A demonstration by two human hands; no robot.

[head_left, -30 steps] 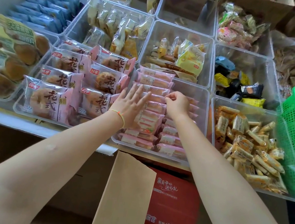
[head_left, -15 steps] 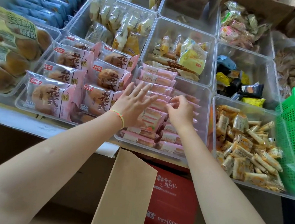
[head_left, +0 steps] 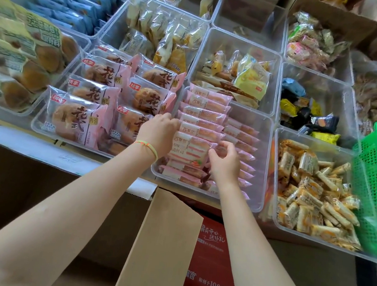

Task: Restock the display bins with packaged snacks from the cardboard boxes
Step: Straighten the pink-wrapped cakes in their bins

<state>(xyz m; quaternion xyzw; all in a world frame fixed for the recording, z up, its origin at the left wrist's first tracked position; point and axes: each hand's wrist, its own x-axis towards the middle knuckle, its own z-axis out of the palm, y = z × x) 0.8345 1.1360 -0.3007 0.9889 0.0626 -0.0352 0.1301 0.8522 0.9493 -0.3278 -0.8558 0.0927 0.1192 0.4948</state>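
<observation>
A clear plastic bin [head_left: 256, 198] in the front middle holds two rows of pink sandwich packets [head_left: 205, 114]. My left hand [head_left: 157, 134] reaches over the bin's left wall, fingers curled round the left end of the left row. My right hand [head_left: 226, 159] sits between the two rows, its thumb and fingers pinching the right edge of a pink packet [head_left: 189, 150]. Below my arms, an open cardboard box [head_left: 17, 193] stands with one flap [head_left: 160, 246] raised; its contents are hidden.
To the left is a bin of large pink bread packs [head_left: 83, 118]. On the right sits a bin of yellow wrapped rolls [head_left: 314, 196], then a green basket [head_left: 376, 189]. More clear bins of snacks fill the back. A red box [head_left: 210, 264] sits under the shelf.
My left hand went from lying flat on the left row to curling round its left end. My right hand slid toward me along the rows and now pinches a packet edge.
</observation>
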